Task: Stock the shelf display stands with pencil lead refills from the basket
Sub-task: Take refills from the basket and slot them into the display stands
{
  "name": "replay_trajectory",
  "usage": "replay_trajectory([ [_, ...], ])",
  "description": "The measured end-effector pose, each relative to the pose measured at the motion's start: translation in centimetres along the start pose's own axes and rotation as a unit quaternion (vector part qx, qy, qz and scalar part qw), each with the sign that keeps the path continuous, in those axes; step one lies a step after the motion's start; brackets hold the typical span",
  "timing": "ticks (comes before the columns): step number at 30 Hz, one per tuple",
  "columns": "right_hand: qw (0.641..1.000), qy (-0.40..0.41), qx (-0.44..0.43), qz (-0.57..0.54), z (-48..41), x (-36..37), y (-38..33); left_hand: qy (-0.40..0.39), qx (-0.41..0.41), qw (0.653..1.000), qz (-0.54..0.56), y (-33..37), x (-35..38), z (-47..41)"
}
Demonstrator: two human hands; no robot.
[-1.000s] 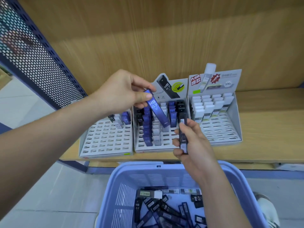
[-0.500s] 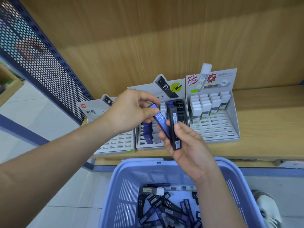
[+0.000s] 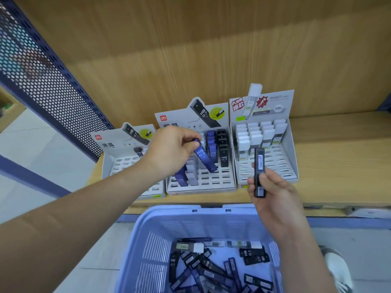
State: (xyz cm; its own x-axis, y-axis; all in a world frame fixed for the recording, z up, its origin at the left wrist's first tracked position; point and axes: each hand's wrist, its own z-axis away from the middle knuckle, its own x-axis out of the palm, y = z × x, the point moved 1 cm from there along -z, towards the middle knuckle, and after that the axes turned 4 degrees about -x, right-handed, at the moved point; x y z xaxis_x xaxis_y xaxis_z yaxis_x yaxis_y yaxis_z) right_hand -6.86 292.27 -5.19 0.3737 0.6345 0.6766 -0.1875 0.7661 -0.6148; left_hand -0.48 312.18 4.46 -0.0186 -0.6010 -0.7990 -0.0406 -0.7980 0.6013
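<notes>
My left hand [image 3: 172,152] pinches a blue HB 0.7 lead refill [image 3: 204,156] by its top, its lower end down among the slots of the middle display stand [image 3: 201,187]. My right hand [image 3: 273,191] holds a black refill [image 3: 259,172] upright in front of the right display stand [image 3: 293,166], which carries white-capped refills. The left display stand [image 3: 118,163] is partly hidden by my left arm. The lavender basket [image 3: 160,229] below the shelf holds several loose black and blue refills [image 3: 211,269].
The stands sit on a wooden shelf [image 3: 338,166] with a wooden back panel. A blue perforated metal panel [image 3: 42,81] borders the shelf on the left. A white shoe [image 3: 338,269] shows on the tiled floor right of the basket.
My left hand has lowered the blue refill into the middle stand's slots. My right hand has moved right with the black refill, away from the left hand.
</notes>
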Motion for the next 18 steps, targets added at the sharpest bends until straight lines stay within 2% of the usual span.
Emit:
replay_trajectory([
  [4,1.000,-0.001,-0.007,0.002,-0.2,-0.4,-0.2,-0.002,0.062,0.991,-0.120,0.4,2.4,-1.3],
  [12,1.000,-0.005,-0.005,0.020,-0.2,-0.4,-0.3,-0.042,0.069,0.982,-0.170,-0.2,4.1,-3.0],
  [18,1.000,0.002,0.000,0.019,0.3,-0.1,-0.3,-0.072,0.095,0.962,-0.245,-0.5,4.0,-3.1],
])
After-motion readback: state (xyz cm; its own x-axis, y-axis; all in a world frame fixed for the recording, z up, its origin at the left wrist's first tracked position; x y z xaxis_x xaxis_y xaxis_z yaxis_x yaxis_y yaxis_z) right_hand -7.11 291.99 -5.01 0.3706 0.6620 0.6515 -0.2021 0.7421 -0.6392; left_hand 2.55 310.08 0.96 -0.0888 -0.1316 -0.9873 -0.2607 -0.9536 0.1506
